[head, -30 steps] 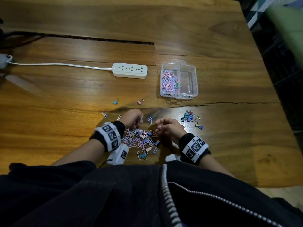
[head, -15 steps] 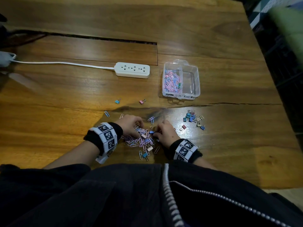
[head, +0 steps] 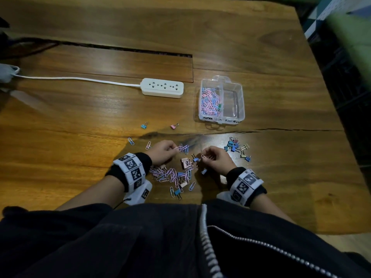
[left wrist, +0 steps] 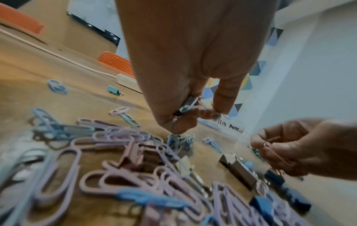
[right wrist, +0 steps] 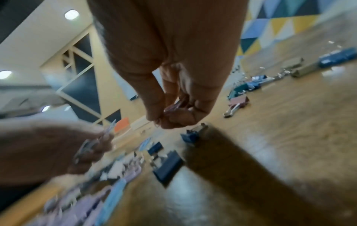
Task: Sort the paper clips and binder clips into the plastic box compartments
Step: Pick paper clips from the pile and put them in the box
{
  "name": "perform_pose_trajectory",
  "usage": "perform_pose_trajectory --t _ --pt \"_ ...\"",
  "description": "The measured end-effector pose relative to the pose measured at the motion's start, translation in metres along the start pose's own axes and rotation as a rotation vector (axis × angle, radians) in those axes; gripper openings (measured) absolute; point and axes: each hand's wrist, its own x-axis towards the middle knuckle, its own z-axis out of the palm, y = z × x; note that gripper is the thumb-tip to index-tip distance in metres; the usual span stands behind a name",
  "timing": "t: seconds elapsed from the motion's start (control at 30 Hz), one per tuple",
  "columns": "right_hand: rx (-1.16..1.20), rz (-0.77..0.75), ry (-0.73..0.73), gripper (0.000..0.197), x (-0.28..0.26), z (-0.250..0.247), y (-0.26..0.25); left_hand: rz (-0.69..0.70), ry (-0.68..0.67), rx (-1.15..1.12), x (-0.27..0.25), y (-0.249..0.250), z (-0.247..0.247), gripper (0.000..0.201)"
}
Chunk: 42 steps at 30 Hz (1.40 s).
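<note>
A clear plastic box stands past my hands; its left compartment holds many pink and blue paper clips, its right one looks bare. A mixed pile of paper clips and binder clips lies between my wrists. My left hand pinches a few paper clips just above the pile's far edge; the left wrist view shows those clips between thumb and fingers. My right hand pinches a pink paper clip, also seen as a pink clip in the right wrist view.
A group of binder clips lies right of my right hand. Two lone binder clips and two stray paper clips sit left of the box. A white power strip with its cord lies farther back.
Both hands were down in the pile half a second ago; now their fingertips are raised off it, each pinching paper clips. The right hand has shifted slightly right.
</note>
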Motion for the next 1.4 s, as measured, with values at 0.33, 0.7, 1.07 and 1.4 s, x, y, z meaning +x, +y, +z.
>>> perform_pose_trajectory --t 0.33,0.7,1.07,1.4 --pt "0.57 0.171 -0.026 0.033 0.002 0.01 -0.021 -0.059 -0.009 -0.818 0.001 0.001 -0.008 0.026" --pt "-0.421 -0.008 -0.134 0.034 0.01 0.026 -0.022 -0.126 0.087 -0.688 0.002 -0.002 -0.016 0.035" --pt "-0.395 -0.142 0.028 0.024 0.022 0.03 -0.045 -0.123 0.346 0.253 0.002 -0.009 -0.004 0.033" --pt "-0.594 -0.139 -0.032 0.02 0.039 0.022 -0.034 -0.101 0.194 0.548 0.006 -0.001 0.012 0.026"
